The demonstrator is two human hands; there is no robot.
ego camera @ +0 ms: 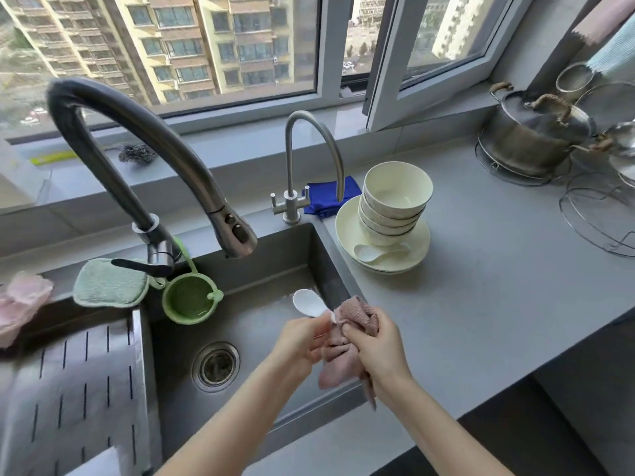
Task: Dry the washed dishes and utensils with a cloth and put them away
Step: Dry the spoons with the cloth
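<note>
Over the sink's right edge my left hand (302, 341) pinches the handle of a white ceramic spoon (309, 304), its bowl pointing up and left. My right hand (374, 345) grips a bunched pink cloth (347, 348) wrapped against the spoon's handle; the cloth's tail hangs down below my wrist. On the counter to the right stands a stack of several cream bowls (395, 201) on cream plates (419, 249), with white spoons (374, 252) lying on the top plate.
The grey sink (261, 338) lies below, with a big dark faucet (144, 146) arching over it and a small faucet (309, 159) behind. A green strainer (190, 300), green sponge pad (110, 283), blue cloth (326, 197), steel pot (529, 132) and wire racks (598, 214) surround it.
</note>
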